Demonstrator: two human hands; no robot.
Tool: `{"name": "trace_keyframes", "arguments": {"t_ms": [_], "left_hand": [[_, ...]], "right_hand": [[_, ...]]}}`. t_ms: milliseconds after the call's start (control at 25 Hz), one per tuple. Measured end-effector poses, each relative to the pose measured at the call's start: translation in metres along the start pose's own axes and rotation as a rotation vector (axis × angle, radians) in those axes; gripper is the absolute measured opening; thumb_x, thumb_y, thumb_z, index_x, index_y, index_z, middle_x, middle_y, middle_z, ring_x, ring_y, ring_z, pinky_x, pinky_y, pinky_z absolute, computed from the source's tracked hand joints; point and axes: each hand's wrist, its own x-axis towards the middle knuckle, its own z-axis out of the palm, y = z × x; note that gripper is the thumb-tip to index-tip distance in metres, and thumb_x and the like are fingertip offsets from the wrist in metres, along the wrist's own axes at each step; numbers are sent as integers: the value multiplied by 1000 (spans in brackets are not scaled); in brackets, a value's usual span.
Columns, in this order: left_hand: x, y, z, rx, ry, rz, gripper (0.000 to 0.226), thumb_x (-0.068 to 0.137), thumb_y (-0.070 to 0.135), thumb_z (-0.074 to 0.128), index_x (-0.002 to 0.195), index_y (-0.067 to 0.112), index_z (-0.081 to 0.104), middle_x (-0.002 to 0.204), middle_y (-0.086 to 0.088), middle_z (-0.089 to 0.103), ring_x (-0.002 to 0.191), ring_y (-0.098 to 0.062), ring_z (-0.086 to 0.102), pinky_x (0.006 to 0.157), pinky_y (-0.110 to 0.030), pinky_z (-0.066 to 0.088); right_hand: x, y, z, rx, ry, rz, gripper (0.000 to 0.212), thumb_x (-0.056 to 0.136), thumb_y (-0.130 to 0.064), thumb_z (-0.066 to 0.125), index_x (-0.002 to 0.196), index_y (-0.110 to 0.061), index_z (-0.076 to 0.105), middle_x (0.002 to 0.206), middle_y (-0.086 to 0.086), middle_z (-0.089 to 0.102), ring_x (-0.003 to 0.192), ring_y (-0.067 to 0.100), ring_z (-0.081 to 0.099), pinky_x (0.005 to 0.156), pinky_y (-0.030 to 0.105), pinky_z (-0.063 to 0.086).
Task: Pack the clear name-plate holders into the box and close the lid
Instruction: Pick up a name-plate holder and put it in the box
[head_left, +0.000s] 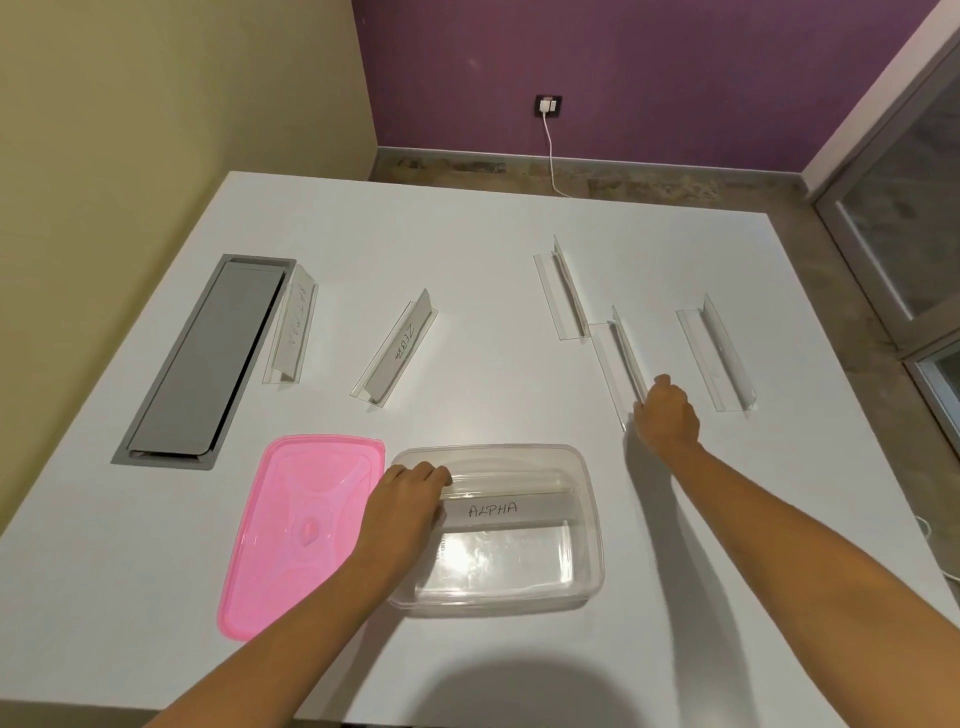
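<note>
Hands gripping clear holders: left (410, 499) ALPHA holder (511, 509), right (667, 415) blank holder (621, 364).

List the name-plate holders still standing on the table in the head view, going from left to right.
BATMAN holder → ZEBRA holder → far empty holder → empty holder under the right hand → rightmost empty holder.

The left hand (402, 506) hides the ALPHA holder's (511, 508) end.
</note>
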Motion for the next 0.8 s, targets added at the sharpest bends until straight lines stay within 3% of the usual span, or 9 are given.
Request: {"name": "trace_keyframes", "arguments": {"t_ms": [120,320,480,560,680,800], "left_hand": [[0,0,0,-41,3,6,29,81,10,63,109,15,64,105,-3,69,87,-28,61,82,-33,48],[-3,6,-11,-259,52,-15,24,90,25,56,114,20,58,118,8,58,95,-13,59,64,-27,50],[5,12,-33,-414,115,-11,21,93,29,56,113,22,59,114,9,58,99,-9,56,80,-27,50],[15,17,-47,-550,166,-49,21,91,26,59,111,20,61,111,6,61,98,-8,58,85,-22,48],[36,26,-68,-850,135,-230,19,89,27,63,105,19,66,104,3,69,90,-7,66,79,-10,48],[54,39,-81,-1314,-96,-357,26,90,29,61,104,8,67,108,-14,70,95,-22,70,88,-26,56]], "right_hand": [[6,4,1,-59,-40,4,17,88,8,51,105,7,53,102,28,63,91,41,64,75,42,54],[0,4,-10,-8,109,-3,13,91,7,49,102,10,56,93,32,65,83,44,66,68,43,56],[-27,-4,-27,45,331,-90,16,93,9,45,101,9,58,78,29,66,70,40,66,56,35,47],[-49,-11,-33,65,451,-188,19,92,9,50,109,8,59,77,26,68,66,37,67,55,34,49],[-88,-20,-31,143,613,-411,36,86,7,63,122,6,58,104,24,71,90,38,71,73,40,62],[-116,-25,-24,164,659,-606,57,74,16,71,128,5,54,126,21,61,119,38,56,86,38,52]]}}
